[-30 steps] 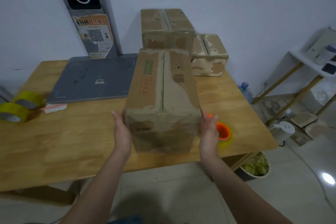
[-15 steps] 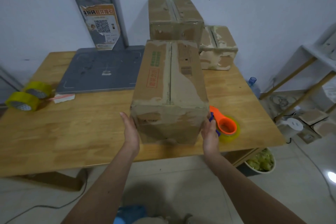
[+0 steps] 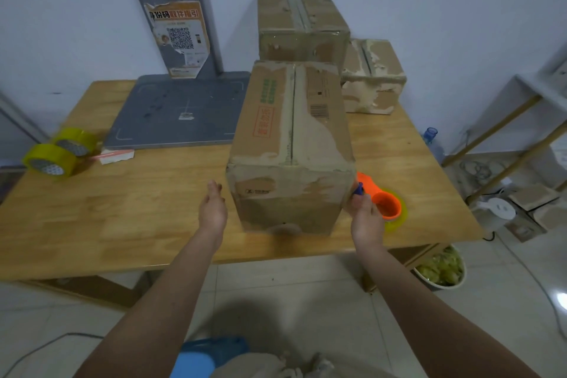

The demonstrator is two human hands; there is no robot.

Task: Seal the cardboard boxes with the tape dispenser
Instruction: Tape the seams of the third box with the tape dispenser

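The tape dispenser [image 3: 385, 204] lies on the table [image 3: 122, 209] just right of the long box [image 3: 291, 147], touching the right hand [image 3: 365, 215], whose grip I cannot tell, while the open left hand [image 3: 212, 209] hangs empty beside the box

Near box [image 3: 291, 144]: brown cardboard, pale torn patches where the surface has peeled; green print and an orange-red framed stamp on its left top flap, black barcode on the right. Two boxes behind it: rear box [image 3: 302, 26] brown with a grey tape strip down the middle, small box [image 3: 372, 77] brown with large whitish torn areas. Tape dispenser [image 3: 383, 201] by my right hand [image 3: 365, 218]: orange with a blue part, on a translucent yellow roll. Table [image 3: 138, 212]: light yellowish wood grain. Two tape rolls [image 3: 61, 152] at left: yellow-green. Platform [image 3: 181, 110]: grey.
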